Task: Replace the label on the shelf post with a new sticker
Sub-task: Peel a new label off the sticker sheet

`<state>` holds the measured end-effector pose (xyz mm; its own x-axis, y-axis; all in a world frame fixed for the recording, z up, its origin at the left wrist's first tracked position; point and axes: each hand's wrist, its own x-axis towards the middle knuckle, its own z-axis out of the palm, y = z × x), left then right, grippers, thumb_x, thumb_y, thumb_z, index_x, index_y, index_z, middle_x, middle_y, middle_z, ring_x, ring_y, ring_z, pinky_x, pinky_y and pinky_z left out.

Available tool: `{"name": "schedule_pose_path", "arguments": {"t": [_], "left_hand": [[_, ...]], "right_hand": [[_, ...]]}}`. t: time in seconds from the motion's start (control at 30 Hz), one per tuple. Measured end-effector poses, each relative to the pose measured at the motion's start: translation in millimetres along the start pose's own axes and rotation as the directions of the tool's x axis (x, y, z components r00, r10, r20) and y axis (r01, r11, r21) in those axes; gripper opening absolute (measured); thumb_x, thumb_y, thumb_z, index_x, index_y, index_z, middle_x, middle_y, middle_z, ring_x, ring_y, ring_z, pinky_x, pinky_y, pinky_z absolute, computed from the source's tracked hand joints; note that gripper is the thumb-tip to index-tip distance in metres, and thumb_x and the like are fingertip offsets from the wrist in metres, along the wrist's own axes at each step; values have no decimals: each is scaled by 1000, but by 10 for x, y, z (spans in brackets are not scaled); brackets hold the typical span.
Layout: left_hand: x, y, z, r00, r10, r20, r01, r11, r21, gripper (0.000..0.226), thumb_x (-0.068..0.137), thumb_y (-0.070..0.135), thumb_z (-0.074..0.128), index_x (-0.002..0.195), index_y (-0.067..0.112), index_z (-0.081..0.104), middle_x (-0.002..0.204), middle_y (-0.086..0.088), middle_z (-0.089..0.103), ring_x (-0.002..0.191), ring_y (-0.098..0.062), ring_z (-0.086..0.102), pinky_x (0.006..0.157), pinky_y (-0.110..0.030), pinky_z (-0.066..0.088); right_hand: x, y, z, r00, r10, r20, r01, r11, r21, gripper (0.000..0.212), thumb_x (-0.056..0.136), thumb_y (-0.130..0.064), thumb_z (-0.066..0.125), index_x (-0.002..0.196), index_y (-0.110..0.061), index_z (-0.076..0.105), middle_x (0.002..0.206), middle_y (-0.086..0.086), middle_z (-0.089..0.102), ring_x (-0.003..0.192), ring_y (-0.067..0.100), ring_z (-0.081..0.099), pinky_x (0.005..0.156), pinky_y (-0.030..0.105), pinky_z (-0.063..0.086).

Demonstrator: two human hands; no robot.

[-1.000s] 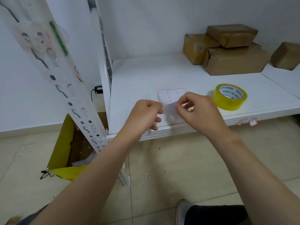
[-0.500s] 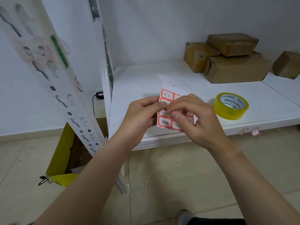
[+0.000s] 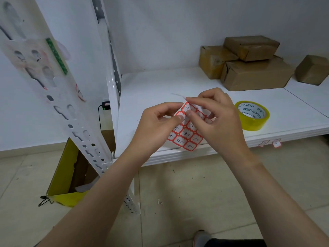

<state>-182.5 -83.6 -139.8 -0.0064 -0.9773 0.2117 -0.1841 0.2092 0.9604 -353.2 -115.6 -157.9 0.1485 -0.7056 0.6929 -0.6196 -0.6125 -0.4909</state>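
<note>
A sheet of red-bordered white stickers (image 3: 186,138) with handwritten numbers is held above the front of the white shelf (image 3: 156,90). My left hand (image 3: 156,125) pinches the sheet's left edge. My right hand (image 3: 215,118) grips its upper part, thumb and forefinger at the top stickers, where a pale thin flap (image 3: 178,95) sticks up. The white perforated shelf post (image 3: 58,97) leans at the left, with a red-edged label (image 3: 80,92) on its edge and worn taped patches higher up.
A roll of yellow tape (image 3: 252,115) stands on the shelf right of my hands. Brown cardboard boxes (image 3: 249,68) are stacked at the back right. Two small labels (image 3: 270,143) stick to the shelf's front lip. A yellow open box (image 3: 65,175) sits on the floor.
Both hands lifted the sticker sheet off the shelf and turned its printed side up. The sheet is now tilted lower, and my right fingers have moved to its top corner.
</note>
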Motion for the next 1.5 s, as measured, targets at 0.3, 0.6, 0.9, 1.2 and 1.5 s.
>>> {"name": "schedule_pose_path", "arguments": {"t": [0.3, 0.6, 0.9, 1.2, 1.5], "left_hand": [[-8, 32, 1, 999, -31, -7, 32, 999, 19, 23, 99, 16, 63, 96, 35, 75, 94, 13, 79, 91, -8, 76, 81, -24, 63], [-4, 133, 5, 962, -273, -24, 268, 954, -132, 32, 104, 34, 55, 84, 21, 76, 81, 3, 79, 90, -28, 78, 91, -50, 63], [0, 128, -7, 936, -352, -13, 346, 926, -149, 28, 101, 35, 60, 90, 19, 79, 83, 2, 81, 76, -13, 79, 73, -31, 61], [-14, 184, -6, 931, -365, -27, 356, 921, -160, 29, 99, 34, 63, 76, 22, 77, 72, 4, 79, 65, -9, 77, 66, -27, 60], [-29, 202, -13, 972, -223, -71, 228, 971, 78, 28, 96, 33, 66, 73, 25, 79, 72, 8, 78, 67, -8, 76, 73, -28, 63]], "right_hand": [[8, 8, -31, 993, -100, -62, 100, 995, -4, 15, 90, -19, 78, 104, -15, 80, 100, 4, 71, 95, 24, 64, 75, 36, 55], [-6, -38, -86, 977, -200, 70, 200, 980, 16, 16, 88, -15, 81, 104, -12, 80, 103, 5, 71, 97, 25, 62, 84, 29, 50], [-19, -25, -76, 978, -207, 5, 207, 977, -45, 14, 90, -19, 80, 100, -10, 80, 101, 7, 72, 95, 23, 63, 82, 23, 47], [-16, -61, -93, 974, -226, 4, 226, 974, -18, 10, 88, -16, 80, 93, -8, 77, 100, 8, 72, 96, 26, 65, 83, 27, 50], [-17, -55, -114, 980, -153, 125, 145, 987, 70, 10, 86, -13, 83, 90, -10, 74, 100, 6, 66, 90, 22, 62, 67, 22, 50]]}}
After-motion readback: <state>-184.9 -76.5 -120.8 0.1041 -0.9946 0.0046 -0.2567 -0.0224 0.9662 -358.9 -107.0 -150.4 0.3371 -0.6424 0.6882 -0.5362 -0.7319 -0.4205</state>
